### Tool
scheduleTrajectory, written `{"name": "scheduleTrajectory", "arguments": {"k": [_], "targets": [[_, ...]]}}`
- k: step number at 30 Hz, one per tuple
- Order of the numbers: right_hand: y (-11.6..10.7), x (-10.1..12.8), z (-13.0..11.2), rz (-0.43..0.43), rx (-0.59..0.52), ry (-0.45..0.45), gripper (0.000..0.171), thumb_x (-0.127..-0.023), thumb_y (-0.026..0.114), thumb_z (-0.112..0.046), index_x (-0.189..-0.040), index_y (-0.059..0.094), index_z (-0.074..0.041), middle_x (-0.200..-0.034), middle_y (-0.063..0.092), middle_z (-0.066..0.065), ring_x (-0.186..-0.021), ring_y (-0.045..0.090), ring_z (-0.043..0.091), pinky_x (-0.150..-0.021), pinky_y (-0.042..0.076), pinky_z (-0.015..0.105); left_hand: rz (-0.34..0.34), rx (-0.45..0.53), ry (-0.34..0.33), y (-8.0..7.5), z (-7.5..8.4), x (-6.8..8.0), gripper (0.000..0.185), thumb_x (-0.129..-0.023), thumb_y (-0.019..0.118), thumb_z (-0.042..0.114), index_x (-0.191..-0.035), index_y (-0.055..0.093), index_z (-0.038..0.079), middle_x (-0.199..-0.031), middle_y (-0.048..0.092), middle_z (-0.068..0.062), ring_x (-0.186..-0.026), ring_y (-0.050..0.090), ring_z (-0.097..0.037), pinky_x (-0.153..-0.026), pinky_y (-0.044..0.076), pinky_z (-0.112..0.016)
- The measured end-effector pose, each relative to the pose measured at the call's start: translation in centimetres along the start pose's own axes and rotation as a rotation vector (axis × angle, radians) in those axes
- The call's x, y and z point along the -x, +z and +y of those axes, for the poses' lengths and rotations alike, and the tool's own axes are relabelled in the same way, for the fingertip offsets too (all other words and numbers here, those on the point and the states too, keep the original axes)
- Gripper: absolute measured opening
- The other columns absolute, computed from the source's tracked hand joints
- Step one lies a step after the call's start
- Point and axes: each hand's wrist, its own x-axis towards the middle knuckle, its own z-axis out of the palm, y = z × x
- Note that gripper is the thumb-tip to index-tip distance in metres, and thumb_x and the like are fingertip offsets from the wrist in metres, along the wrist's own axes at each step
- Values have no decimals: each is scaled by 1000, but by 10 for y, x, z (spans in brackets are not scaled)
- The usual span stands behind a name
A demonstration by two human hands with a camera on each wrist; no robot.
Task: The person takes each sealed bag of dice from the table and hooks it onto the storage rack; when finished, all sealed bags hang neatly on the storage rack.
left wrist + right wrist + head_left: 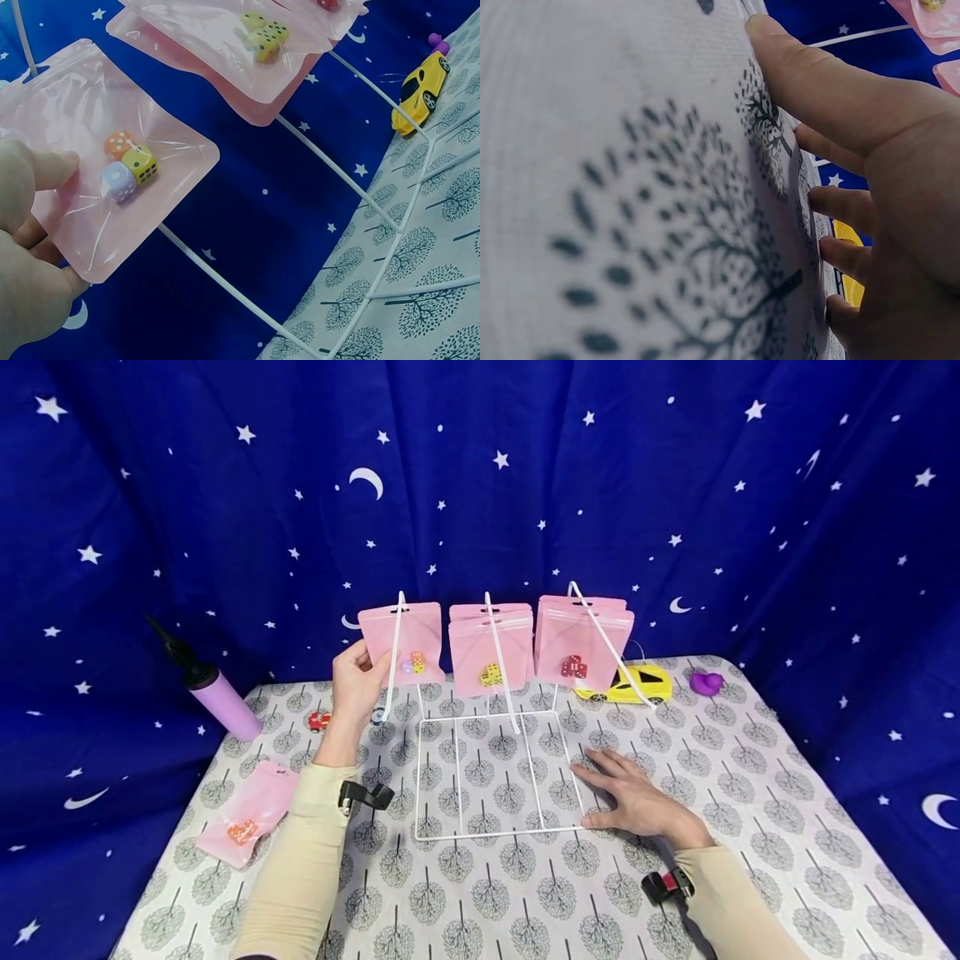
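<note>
A white wire rack (498, 777) stands on the tree-print tablecloth, and pink pouches of dice hang from its three hooks. My left hand (358, 681) pinches the left edge of the left pouch (401, 643). In the left wrist view this pouch (161, 124) holds an orange, a yellow and a lilac die, with my thumb (52, 169) on its front and my fingers behind. The middle pouches (491, 647) hold yellow dice; the right pouches (583, 639) hold red ones. My right hand (630, 797) lies flat, fingers spread, on the rack's base wire and the cloth (630, 187).
Another pink pouch (247, 810) with orange dice lies on the table at the left. A lilac pump bottle (217, 693) leans at the back left, and a small red toy (318, 720) sits near my left wrist. Behind the rack on the right are a yellow toy car (626, 685) and a purple object (707, 682).
</note>
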Motion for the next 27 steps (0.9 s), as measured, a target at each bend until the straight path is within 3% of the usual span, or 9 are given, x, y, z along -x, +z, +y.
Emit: {"name": "scheduleTrajectory", "arguments": {"k": [10, 19, 27], "targets": [[-1, -1, -1, -21, -12, 17, 89, -75, 73, -58, -148, 42, -17, -160, 21, 20, -144, 16, 48, -110, 15, 74, -27, -22, 20, -4, -3, -1, 27, -86, 73, 9, -111, 69, -3, -99, 73, -15, -77, 65, -7, -69, 57, -17], [0, -1, 1, -23, -6, 8, 89, -76, 73, -58, -148, 42, -16, -159, 21, 21, -144, 16, 48, -110, 15, 73, -77, -11, 0, -20, -7, 2, 31, -85, 76, 13, -107, 66, -6, -85, 69, 9, -79, 64, -6, -72, 55, -15], [-1, -1, -1, 3, 7, -12, 88, -76, 72, -58, -147, 43, -14, -158, 23, 23, -142, 18, 50, -109, 17, 75, -107, -22, -30, -37, 2, 11, 29, -84, 72, -1, -109, 63, -13, -83, 68, 7, -78, 63, -5, -71, 52, -13]]}}
